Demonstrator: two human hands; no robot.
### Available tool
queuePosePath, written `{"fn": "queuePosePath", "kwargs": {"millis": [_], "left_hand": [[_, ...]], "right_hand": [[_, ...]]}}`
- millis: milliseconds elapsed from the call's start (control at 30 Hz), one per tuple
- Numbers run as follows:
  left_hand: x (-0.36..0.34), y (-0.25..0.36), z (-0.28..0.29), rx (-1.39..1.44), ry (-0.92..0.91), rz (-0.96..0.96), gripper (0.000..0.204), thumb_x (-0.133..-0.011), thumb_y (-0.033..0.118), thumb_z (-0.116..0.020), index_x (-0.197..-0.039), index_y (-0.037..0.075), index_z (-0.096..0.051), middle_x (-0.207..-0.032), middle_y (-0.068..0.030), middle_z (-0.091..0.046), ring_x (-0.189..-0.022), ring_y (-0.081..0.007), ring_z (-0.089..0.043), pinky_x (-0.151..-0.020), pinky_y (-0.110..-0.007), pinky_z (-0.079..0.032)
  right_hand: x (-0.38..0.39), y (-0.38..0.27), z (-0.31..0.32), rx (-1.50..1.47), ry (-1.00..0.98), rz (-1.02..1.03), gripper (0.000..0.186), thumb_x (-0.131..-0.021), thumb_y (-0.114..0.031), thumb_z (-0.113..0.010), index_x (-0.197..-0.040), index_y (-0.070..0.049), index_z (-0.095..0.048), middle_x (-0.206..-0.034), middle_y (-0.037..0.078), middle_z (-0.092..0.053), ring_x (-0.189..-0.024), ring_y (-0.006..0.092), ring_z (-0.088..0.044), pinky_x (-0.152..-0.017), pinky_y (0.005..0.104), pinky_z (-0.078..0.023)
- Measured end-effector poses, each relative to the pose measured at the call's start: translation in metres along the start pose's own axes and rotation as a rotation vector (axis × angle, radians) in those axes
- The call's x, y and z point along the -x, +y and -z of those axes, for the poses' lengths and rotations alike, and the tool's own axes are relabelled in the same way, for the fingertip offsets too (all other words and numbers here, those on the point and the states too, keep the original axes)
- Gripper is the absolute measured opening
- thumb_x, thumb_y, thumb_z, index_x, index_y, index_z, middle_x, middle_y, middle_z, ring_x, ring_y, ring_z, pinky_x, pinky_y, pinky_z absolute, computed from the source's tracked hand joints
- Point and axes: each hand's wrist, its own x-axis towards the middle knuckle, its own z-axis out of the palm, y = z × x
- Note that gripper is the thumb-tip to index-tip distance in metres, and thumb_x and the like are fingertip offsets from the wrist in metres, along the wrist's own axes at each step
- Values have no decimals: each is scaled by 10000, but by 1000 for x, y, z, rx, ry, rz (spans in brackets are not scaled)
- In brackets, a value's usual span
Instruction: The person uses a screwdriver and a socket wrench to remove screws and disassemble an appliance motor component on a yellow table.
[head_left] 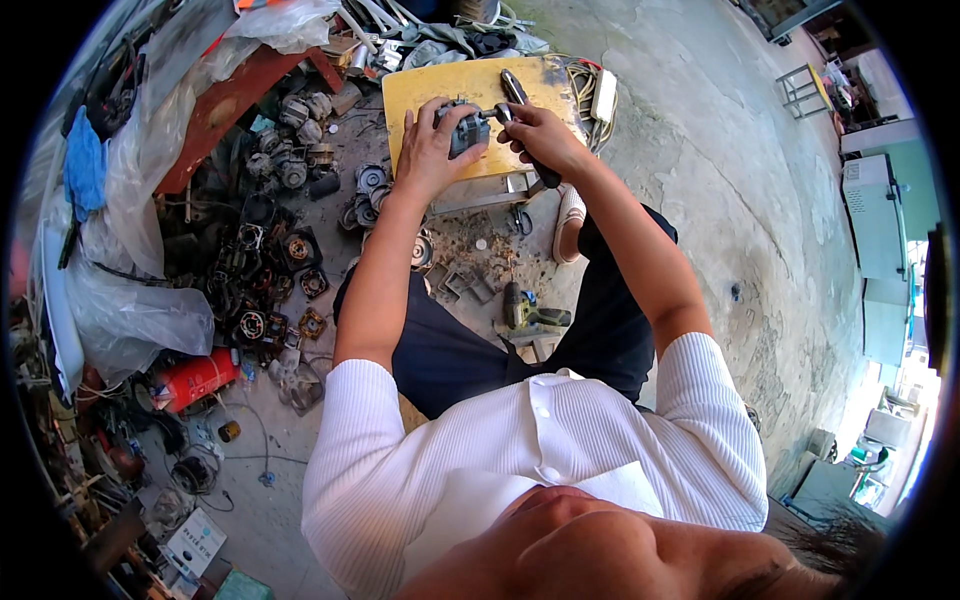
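Note:
My left hand (428,150) is wrapped over a small grey motor-like metal part (468,132), its fingers gripping the top and side. The part rests on a yellow-topped stool (410,95). My right hand (543,138) is closed around a hand tool with a dark handle (547,176). The metal end of that tool meets the right side of the grey part, where a short shaft seems to stick out; its exact kind is hard to make out. Just beyond my right hand, a second dark-handled tool (514,86) lies on the stool top.
A green and black cordless drill (520,306) lies on the floor between my legs. Piles of motor parts (255,290) cover the floor at left, with a red box (196,380) among them. Coiled cable and a white power strip (604,95) sit beside the stool's right edge.

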Motion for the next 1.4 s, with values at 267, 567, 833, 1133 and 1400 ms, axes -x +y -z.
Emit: {"fn": "queuePosePath", "kwargs": {"millis": [267, 567, 833, 1133, 1400], "left_hand": [[5, 7, 7, 16, -20, 72, 889, -673, 343, -876, -1401, 180, -392, -1351, -126, -462, -1292, -349, -432, -1099, -456, -363], [8, 12, 6, -47, -68, 81, 1097, -643, 348, -890, -1538, 177, -278, -1299, -133, -475, -1237, -329, -466, -1076, -435, -377], [9, 13, 2, -104, -93, 104, 1145, -635, 367, -893, -1553, 139, -248, -1294, -140, -475, -1190, -347, -488, -1047, -439, -398], [11, 11, -5, -206, -174, 209, 1136, -684, 527, -823, -1532, 74, -219, -1430, -172, -438, -1357, -327, -427, -1162, -616, -204], [9, 10, -4, -161, -250, 233, 1097, -693, 514, -821, -1514, 71, -244, -1375, -202, -513, -1300, -351, -495, -1156, -607, -221]], "right_hand": [[9, 9, 10, 73, -63, -19, 353, -974, -132, -532, -1299, 4, -553, -890, 56, -671, -692, 92, -578, -575, 248, -500], [21, 13, 15, 171, -121, -6, 349, -970, -130, -535, -1289, 9, -556, -863, 59, -658, -667, 95, -577, -537, 244, -485], [29, 19, 17, 216, -100, -10, 286, -980, -136, -516, -1229, -21, -596, -827, 40, -643, -644, 88, -566, -521, 245, -476], [28, 16, 10, 113, -242, -102, 307, -1018, -132, -509, -1296, -10, -554, -848, 17, -626, -645, 80, -550, -546, 229, -479], [17, -7, 9, 300, -276, -142, 291, -1009, -155, -516, -1260, -16, -558, -849, 40, -639, -728, 104, -620, -583, 275, -546]]}}
